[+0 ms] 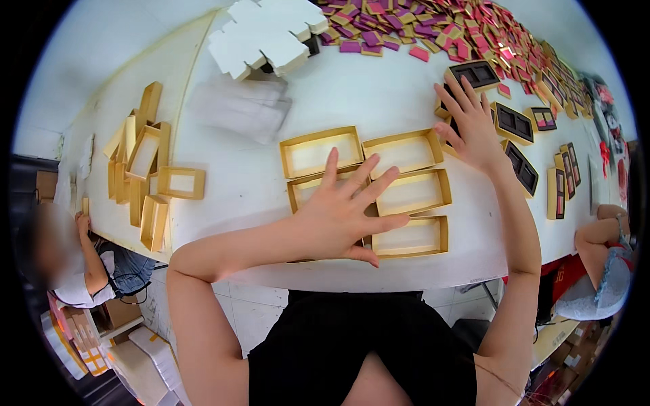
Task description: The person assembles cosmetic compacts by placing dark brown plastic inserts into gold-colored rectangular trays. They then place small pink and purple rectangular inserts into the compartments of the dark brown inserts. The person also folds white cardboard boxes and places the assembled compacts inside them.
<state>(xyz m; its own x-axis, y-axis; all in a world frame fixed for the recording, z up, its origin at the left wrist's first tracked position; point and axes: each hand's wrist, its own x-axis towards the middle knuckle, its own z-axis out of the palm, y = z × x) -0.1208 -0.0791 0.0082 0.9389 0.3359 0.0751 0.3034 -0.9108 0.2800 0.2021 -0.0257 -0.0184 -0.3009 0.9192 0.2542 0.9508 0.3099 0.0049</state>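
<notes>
My left hand [342, 210] spreads its fingers, palm down, over several open gold boxes [321, 150] arranged in two columns before me. It holds nothing, and it partly hides the left column; whether it touches the rims I cannot tell. Farther right, my right hand [472, 132] lies with fingers stretched out over gold boxes with dark inserts, covering part of them. Just beyond its fingertips is another box with a dark compartmented insert [476, 73]. Beside the hand, to its right, sits a similar box [513, 122].
Small pink, purple and gold pieces [420, 30] heap at the back. White cartons [261, 40] and clear plastic sleeves [240, 105] lie back left. Empty gold boxes [143, 152] pile at left. One person's hand [82, 222] is far left; another person's arm [596, 233] is right.
</notes>
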